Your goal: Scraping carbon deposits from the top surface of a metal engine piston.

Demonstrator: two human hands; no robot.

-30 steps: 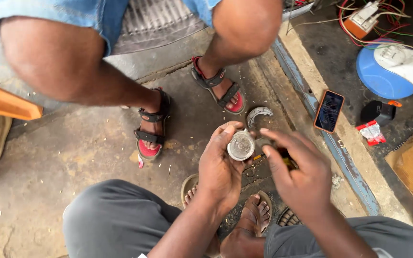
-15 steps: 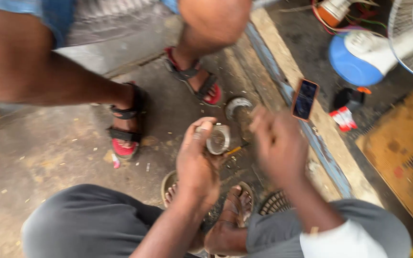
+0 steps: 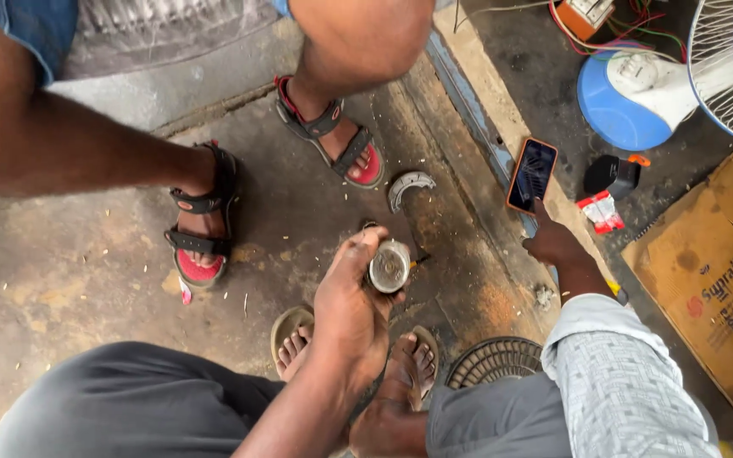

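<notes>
My right hand (image 3: 553, 244) has left the round metal part (image 3: 389, 266) and now reaches out to the right, a fingertip touching the phone (image 3: 533, 175) on the ledge. My left hand (image 3: 351, 305) alone grips the part, which has dropped nearer my feet.

Phone (image 3: 533, 175) with lit dark screen on ledge; small red-white packet (image 3: 598, 211) beside it; brown printed cardboard box (image 3: 711, 280) far right.

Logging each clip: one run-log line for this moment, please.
left hand: grip on round grey metal part | right hand: fingertip touching black smartphone | curved metal piece on floor
</notes>
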